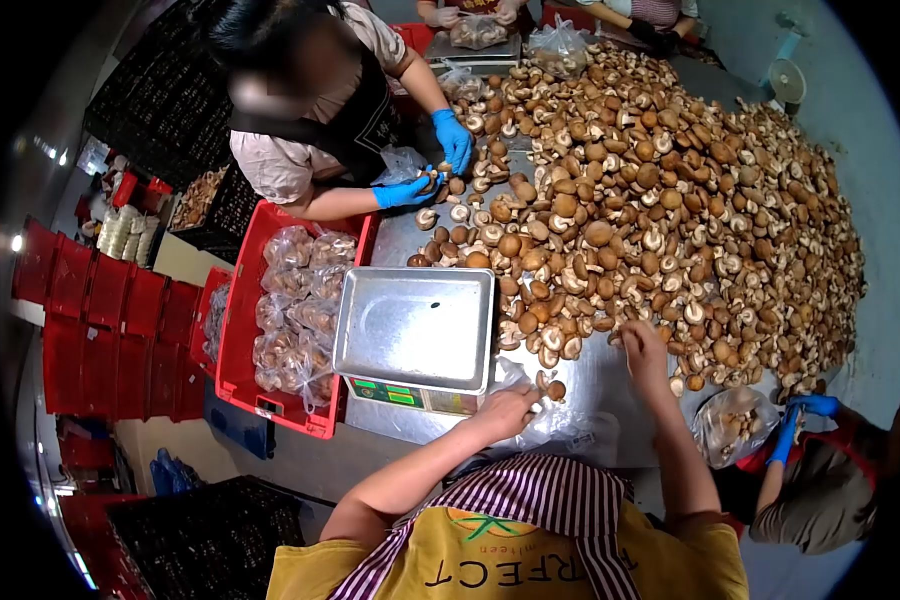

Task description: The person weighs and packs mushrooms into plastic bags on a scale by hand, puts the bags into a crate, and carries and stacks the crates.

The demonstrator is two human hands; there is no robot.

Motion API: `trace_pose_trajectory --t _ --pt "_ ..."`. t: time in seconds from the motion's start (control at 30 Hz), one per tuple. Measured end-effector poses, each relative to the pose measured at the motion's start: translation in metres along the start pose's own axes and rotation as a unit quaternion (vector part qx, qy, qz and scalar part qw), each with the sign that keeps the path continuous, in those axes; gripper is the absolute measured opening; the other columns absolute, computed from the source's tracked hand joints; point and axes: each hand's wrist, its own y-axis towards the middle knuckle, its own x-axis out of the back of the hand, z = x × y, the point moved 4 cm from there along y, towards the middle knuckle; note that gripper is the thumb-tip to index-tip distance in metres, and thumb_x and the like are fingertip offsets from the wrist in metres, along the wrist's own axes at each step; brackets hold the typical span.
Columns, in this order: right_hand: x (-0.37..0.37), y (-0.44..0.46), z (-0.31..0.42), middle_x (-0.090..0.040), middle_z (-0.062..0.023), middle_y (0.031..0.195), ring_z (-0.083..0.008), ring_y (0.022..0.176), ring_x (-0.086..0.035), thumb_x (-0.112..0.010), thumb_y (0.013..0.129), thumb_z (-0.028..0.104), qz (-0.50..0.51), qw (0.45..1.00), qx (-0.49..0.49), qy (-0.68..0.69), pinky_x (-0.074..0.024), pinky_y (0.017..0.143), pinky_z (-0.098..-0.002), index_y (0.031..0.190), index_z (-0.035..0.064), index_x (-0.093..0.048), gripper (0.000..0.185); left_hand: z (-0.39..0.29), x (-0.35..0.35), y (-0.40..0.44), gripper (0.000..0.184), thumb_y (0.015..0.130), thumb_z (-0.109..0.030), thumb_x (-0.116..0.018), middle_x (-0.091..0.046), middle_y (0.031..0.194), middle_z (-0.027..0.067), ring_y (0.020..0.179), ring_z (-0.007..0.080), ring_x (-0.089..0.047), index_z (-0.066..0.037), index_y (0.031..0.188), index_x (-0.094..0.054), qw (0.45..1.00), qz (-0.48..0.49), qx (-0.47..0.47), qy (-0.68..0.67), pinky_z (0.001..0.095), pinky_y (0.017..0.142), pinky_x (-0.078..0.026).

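My left hand (507, 412) is low over the metal table, just right of the scale, with its fingers closed on a clear plastic bag (560, 425). A few brown shiitake mushrooms (555, 390) lie at its fingertips, by the bag's mouth. At the near edge of a large shiitake pile (660, 200), my right hand (644, 352) has its fingers curled downward. Whatever they grip is hidden behind them. The digital scale (415, 330) has a bare steel pan with a small dark speck on it, and its green displays are lit.
A red crate (225, 370) of bagged mushrooms stands left of the scale. Across from it, a co-worker in blue gloves (455, 140) handles mushrooms. At right, another blue-gloved person holds a filled bag (735, 425). Stacked red crates (100, 365) stand far left.
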Motion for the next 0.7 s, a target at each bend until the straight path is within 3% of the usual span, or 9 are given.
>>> trace_pose_trajectory --t 0.03,0.1,0.13,0.17,0.23,0.3,0.33,0.53,0.7 --pt "0.003 0.022 -0.007 -0.062 -0.0163 0.103 -0.0326 0.093 -0.059 -0.055 0.089 0.011 -0.012 0.998 0.022 -0.051 -0.0457 0.083 -0.0402 0.097 0.002 -0.064 0.015 0.002 -0.008 -0.005 0.041 0.083 -0.017 -0.065 -0.062 0.114 0.0177 0.103 0.0351 -0.061 -0.006 0.122 -0.057 0.998 0.044 0.053 0.0 0.0439 0.087 -0.049" --pt "0.007 0.067 -0.014 -0.06 -0.0158 0.111 -0.0345 0.106 -0.054 -0.055 0.09 0.018 -0.036 0.991 0.056 -0.118 -0.0429 0.092 -0.0413 0.102 0.0024 -0.064 0.022 0.01 -0.024 -0.011 0.037 0.084 -0.019 -0.063 -0.065 0.104 0.0201 0.095 0.0371 -0.064 -0.006 0.119 -0.058 0.999 -0.03 0.03 -0.003 0.0461 0.082 -0.05" --pt "0.005 0.091 -0.025 -0.056 -0.0162 0.122 -0.0344 0.116 -0.049 -0.056 0.09 0.019 0.013 0.992 0.017 -0.126 -0.0386 0.099 -0.043 0.116 0.0038 -0.06 0.031 0.007 -0.024 -0.015 0.036 0.084 -0.019 -0.062 -0.066 0.1 0.0203 0.093 0.0377 -0.064 -0.006 0.117 -0.059 0.998 0.006 0.068 0.0 0.0462 0.081 -0.051" --pt "0.002 0.112 -0.026 -0.056 -0.0162 0.122 -0.0344 0.116 -0.049 -0.056 0.09 0.019 0.018 0.992 0.02 -0.125 -0.0386 0.099 -0.043 0.116 0.0038 -0.06 0.031 0.007 -0.026 -0.019 0.034 0.084 -0.02 -0.062 -0.066 0.097 0.0205 0.091 0.0383 -0.064 -0.006 0.116 -0.06 0.993 0.043 0.105 0.003 0.0463 0.08 -0.051" --pt "-0.01 0.142 -0.024 -0.045 -0.0169 0.139 -0.0325 0.132 -0.038 -0.055 0.092 0.025 0.016 0.971 -0.012 -0.239 -0.0305 0.11 -0.0434 0.133 0.0068 -0.052 0.045 0.013 -0.037 -0.026 0.033 0.085 -0.021 -0.061 -0.067 0.091 0.0203 0.089 0.0378 -0.064 -0.006 0.114 -0.062 0.993 0.032 0.109 0.011 0.0464 0.079 -0.051" --pt "-0.045 0.152 -0.026 -0.03 -0.0148 0.152 -0.0294 0.142 -0.024 -0.053 0.093 0.032 0.092 0.953 -0.086 -0.275 -0.0197 0.116 -0.0456 0.144 0.0097 -0.041 0.056 0.015 -0.037 -0.031 0.028 0.085 -0.02 -0.061 -0.067 0.093 0.0202 0.089 0.0374 -0.064 -0.006 0.108 -0.063 0.989 0.028 0.142 0.006 0.0464 0.08 -0.051" --pt "-0.054 0.145 -0.015 -0.024 -0.0145 0.155 -0.0308 0.144 -0.019 -0.052 0.094 0.037 0.089 0.954 -0.041 -0.284 -0.0181 0.117 -0.048 0.144 0.01 -0.041 0.057 0.013 -0.033 -0.032 0.027 0.084 -0.02 -0.061 -0.067 0.092 0.0205 0.089 0.0373 -0.064 -0.005 0.107 -0.063 0.99 0.011 0.141 0.007 0.0467 0.079 -0.051" --pt "-0.058 0.08 -0.004 -0.035 -0.0201 0.145 -0.0374 0.138 -0.028 -0.068 0.082 0.028 0.123 0.938 0.158 -0.282 -0.0316 0.106 -0.0527 0.128 0.0078 -0.055 0.052 -0.002 -0.02 -0.017 0.03 0.084 -0.019 -0.062 -0.067 0.09 0.0207 0.086 0.0382 -0.065 -0.004 0.109 -0.062 0.993 -0.016 0.119 -0.006 0.0482 0.077 -0.051" --pt "-0.032 0.027 -0.02 -0.041 -0.0175 0.14 -0.0369 0.132 -0.036 -0.071 0.078 0.025 0.161 0.93 0.207 -0.257 -0.037 0.099 -0.051 0.119 0.0086 -0.061 0.045 -0.023 0.006 0.003 0.031 0.083 -0.012 -0.058 -0.066 0.095 0.0226 0.09 0.0388 -0.064 -0.001 0.112 -0.058 0.993 0.023 0.116 -0.01 0.048 0.078 -0.051"
